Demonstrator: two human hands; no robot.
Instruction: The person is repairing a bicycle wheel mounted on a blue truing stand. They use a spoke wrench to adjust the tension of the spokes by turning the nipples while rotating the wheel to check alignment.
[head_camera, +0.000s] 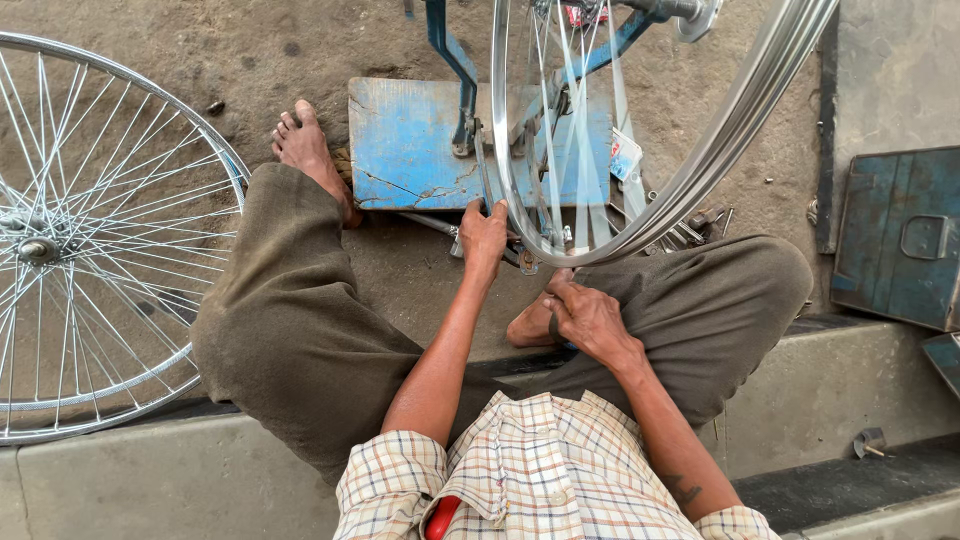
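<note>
A shiny spoked bicycle wheel rim (700, 165) stands upright in a blue truing stand (410, 145) on the ground in front of me. My left hand (484, 232) grips the lower left edge of that rim. My right hand (585, 315) rests lower, by my folded right foot, with its fingers curled around a small dark tool that is mostly hidden. I sit cross-legged in olive trousers and a checked shirt, my bare left foot (305, 150) beside the stand's blue base.
A second spoked wheel (70, 240) leans at the left. A blue metal box lid (900, 235) lies at the right. Small metal parts (695, 228) are scattered under the rim. A concrete step (180, 480) runs beneath me.
</note>
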